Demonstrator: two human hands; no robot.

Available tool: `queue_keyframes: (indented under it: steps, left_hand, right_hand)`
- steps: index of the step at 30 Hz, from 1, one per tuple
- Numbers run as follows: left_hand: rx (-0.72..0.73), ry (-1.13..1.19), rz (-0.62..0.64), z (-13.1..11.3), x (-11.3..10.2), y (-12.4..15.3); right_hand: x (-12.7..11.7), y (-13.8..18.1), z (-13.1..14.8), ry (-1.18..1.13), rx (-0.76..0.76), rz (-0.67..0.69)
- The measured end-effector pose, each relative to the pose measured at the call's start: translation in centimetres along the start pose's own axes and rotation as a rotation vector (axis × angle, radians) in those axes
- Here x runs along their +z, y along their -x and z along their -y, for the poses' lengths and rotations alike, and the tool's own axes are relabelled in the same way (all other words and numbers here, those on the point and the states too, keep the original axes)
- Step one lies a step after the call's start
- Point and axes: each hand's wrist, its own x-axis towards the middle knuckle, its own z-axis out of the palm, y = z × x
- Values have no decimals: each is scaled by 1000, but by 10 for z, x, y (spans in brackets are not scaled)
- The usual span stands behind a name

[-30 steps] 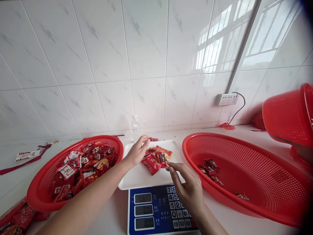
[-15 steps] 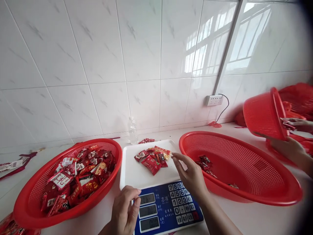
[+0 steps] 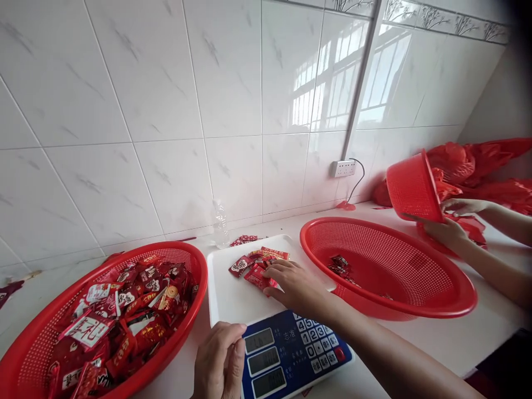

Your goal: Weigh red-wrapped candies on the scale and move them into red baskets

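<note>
My right hand (image 3: 297, 285) is over the small pile on the white pan (image 3: 233, 305) of a digital scale. Its thumb and fingers close around a red snack packet (image 3: 256, 276). Beside that packet lie a dark red packet with white lettering (image 3: 240, 266) and a gold-and-red one (image 3: 276, 254); the hand hides part of the pile. At the near left edge of the blue keypad panel (image 3: 291, 338) is my left hand (image 3: 222, 360). Its fingers are curled in, thumb near the forefinger, with nothing visible in them.
On the left, a red basket (image 3: 195, 299) holds many snack packets. A larger red basket (image 3: 453, 293) on the right has a few dark packets. Beyond it another person's hands (image 3: 446, 230) tilt a red basket (image 3: 411, 185). A clear bottle (image 3: 220, 224) stands behind the scale.
My right hand has come down and left from beside the pile onto the packets. My left hand stays by the scale's edge. The view has swung right; the other person still holds the tilted basket.
</note>
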Motion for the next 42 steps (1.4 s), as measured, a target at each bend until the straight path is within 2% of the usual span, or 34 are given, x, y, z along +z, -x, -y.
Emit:
queue_keyframes:
  steps: [5,11,14,17,19,23,27,30,42]
  left_hand:
    - [-6,-3,18,0,-1,0]
    - [39,-73,16,3,-5,-2]
    - [12,-85,1,5,-5,-2]
    - [2,-65,5,4,-3,-2]
    - [-9,-32,11,2,-1,-1]
    - [-41,11,-12,0,0,0]
    - [-18,4,15,2,-1,0]
    - [-39,8,-3,3,0,0]
    - [15,13,39,4,-1,-3]
  right_hand:
    - [-4,-19,8,6,-7,59]
    - [14,-57,11,-35,-102,167]
    - [17,-62,7,-55,-141,201]
    - [9,-61,-1,-85,-164,209]
    - [2,-62,-9,-94,-132,199]
    - [-9,-64,-34,-53,45,159]
    - [-11,-60,-59,-9,156,195]
    - [-11,-50,-66,-7,182,233]
    - [-22,-4,-37,-79,66,131]
